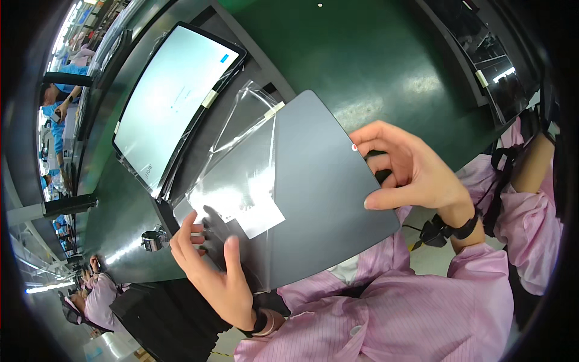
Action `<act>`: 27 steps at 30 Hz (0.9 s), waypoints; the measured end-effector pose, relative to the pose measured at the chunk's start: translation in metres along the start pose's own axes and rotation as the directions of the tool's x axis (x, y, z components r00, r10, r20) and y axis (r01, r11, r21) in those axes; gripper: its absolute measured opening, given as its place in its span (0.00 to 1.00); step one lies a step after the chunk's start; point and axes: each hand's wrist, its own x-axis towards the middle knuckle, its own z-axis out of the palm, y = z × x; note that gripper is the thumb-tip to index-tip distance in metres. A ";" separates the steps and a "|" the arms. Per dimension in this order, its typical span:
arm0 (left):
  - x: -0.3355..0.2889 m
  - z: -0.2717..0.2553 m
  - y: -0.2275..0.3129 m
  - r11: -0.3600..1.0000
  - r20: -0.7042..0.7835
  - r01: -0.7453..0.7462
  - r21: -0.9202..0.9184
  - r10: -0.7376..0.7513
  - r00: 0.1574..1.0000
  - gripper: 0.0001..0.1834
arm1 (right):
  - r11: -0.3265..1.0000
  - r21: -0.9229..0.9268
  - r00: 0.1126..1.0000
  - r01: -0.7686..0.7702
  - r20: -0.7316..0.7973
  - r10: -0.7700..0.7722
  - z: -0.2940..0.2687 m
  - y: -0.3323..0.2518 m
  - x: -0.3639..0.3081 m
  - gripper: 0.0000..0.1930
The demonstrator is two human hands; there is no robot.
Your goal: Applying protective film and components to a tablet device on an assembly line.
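Note:
A flat grey tablet (325, 181), its plain face toward me, is held tilted in front of my body. Clear plastic film or a sleeve (244, 148) covers its left part, wrinkled and shiny, with a pale tab (274, 110) at its upper edge. My left hand (214, 271) is closed on the film-covered left end, fingers curled at the edge and thumb over the face. At the right edge, my right hand (416, 172) grips the tablet, thumb on its face and fingers curled at the edge. A small red-and-white dot (354, 147) sits near those fingertips.
Beyond the film, another tablet (175, 102) with a lit pale screen lies tilted on a dark stand or tray. The green worktop (386, 66) stretches behind. A metal cup-like object (152, 240) is at left, a dark device (488, 66) at far right. Other people (99, 301) are nearby.

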 end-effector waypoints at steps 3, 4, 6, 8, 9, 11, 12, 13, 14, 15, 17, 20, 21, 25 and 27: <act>0.005 0.004 0.004 0.999 -0.041 0.030 -0.028 -0.031 0.999 0.20 | 0.995 0.007 0.995 0.103 0.006 -0.103 -0.003 0.013 -0.005 0.32; 0.004 0.003 0.004 0.995 -0.059 0.054 -0.083 -0.059 0.997 0.17 | 0.987 0.000 0.987 0.162 0.024 -0.162 -0.002 0.015 -0.007 0.31; 0.004 0.004 0.002 0.994 -0.078 0.036 -0.101 -0.044 0.996 0.14 | 0.980 0.011 0.980 0.199 0.025 -0.200 -0.001 0.016 -0.009 0.31; 0.005 0.003 -0.001 0.993 -0.098 0.012 -0.116 -0.024 0.995 0.11 | 0.970 0.026 0.970 0.240 0.024 -0.240 0.002 0.015 -0.011 0.32; 0.006 0.002 -0.004 0.991 -0.091 -0.007 -0.134 -0.006 0.996 0.10 | 0.969 0.035 0.969 0.245 0.032 -0.246 0.002 0.014 -0.012 0.32; 0.007 0.002 -0.007 0.988 -0.091 -0.029 -0.151 0.016 0.996 0.08 | 0.966 0.043 0.965 0.256 0.045 -0.258 0.003 0.011 -0.012 0.32; 0.007 0.001 -0.008 0.986 -0.093 -0.036 -0.162 0.021 0.995 0.08 | 0.963 0.036 0.962 0.267 0.052 -0.268 0.003 0.010 -0.012 0.32; 0.007 0.002 -0.008 0.984 -0.097 -0.042 -0.174 0.026 0.995 0.07 | 0.960 0.029 0.958 0.278 0.062 -0.279 0.003 0.010 -0.012 0.31; 0.006 0.002 -0.008 0.984 -0.106 -0.046 -0.171 0.028 0.994 0.07 | 0.958 0.029 0.956 0.284 0.069 -0.285 0.003 0.008 -0.012 0.31; 0.005 0.003 -0.007 0.972 -0.103 -0.002 -0.234 -0.023 0.994 0.07 | 0.955 0.029 0.952 0.294 0.074 -0.296 0.003 0.006 -0.013 0.31; 0.005 0.003 -0.005 0.955 -0.103 0.039 -0.293 -0.072 0.992 0.08 | 0.951 0.032 0.947 0.307 0.084 -0.309 0.005 0.004 -0.013 0.31; 0.007 0.001 -0.007 0.972 -0.065 -0.042 -0.233 0.027 0.998 0.18 | 0.953 0.055 0.951 0.298 0.069 -0.302 0.007 0.001 -0.011 0.31; 0.009 -0.001 -0.007 0.971 -0.072 -0.043 -0.234 0.027 0.997 0.18 | 0.955 0.061 0.954 0.291 0.058 -0.295 0.007 0.002 -0.011 0.31; 0.017 -0.008 -0.008 0.986 -0.030 -0.126 -0.109 0.123 0.992 0.22 | 0.949 0.078 0.950 0.306 0.037 -0.310 0.008 0.003 -0.010 0.31; 0.019 -0.013 -0.008 0.983 0.041 -0.087 -0.159 0.094 0.995 0.19 | 0.947 0.068 0.948 0.313 0.043 -0.316 0.007 0.005 -0.010 0.31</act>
